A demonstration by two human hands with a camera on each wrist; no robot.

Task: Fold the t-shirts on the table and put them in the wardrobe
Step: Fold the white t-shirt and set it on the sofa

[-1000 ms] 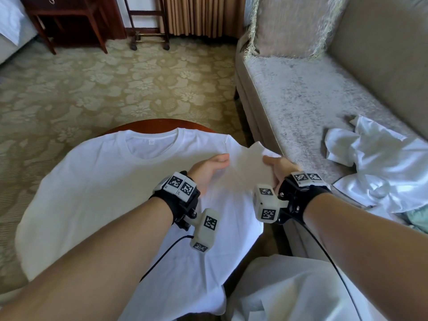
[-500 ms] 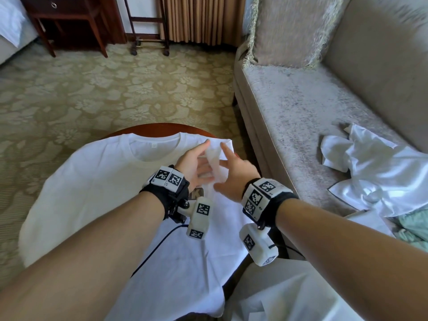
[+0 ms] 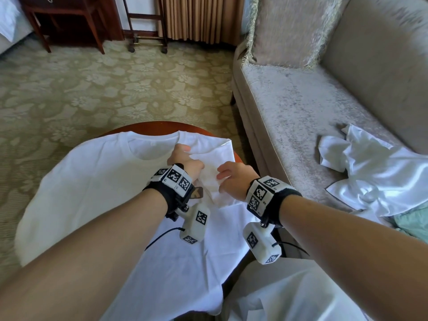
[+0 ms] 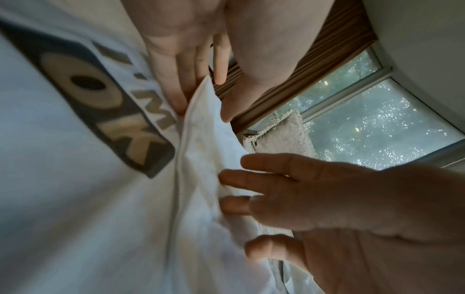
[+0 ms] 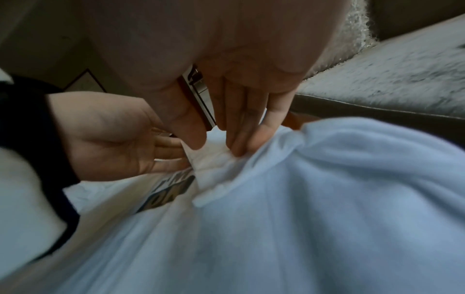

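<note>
A white t-shirt (image 3: 92,193) lies face up on a round wooden table (image 3: 157,126), collar away from me. Its right sleeve (image 3: 215,156) is folded inward over the chest, next to a dark printed logo (image 4: 100,99). My left hand (image 3: 185,158) lies flat on the shirt with straight fingers (image 4: 181,69), their tips against the edge of the folded sleeve (image 4: 206,143). From the right, my right hand (image 3: 234,177) presses straight fingers (image 5: 241,111) down onto the bunched sleeve cloth. The left palm (image 5: 120,139) shows open in the right wrist view.
A grey sofa (image 3: 301,107) with a fringed cushion (image 3: 289,31) runs close along the table's right side. Crumpled white garments (image 3: 375,172) lie on its seat. More white cloth (image 3: 289,293) is at the bottom edge. Patterned carpet and dark wooden furniture (image 3: 64,17) lie beyond.
Both hands carried the right sleeve from the table's right edge inward over the chest. It now lies folded there, with both hands flat against it.
</note>
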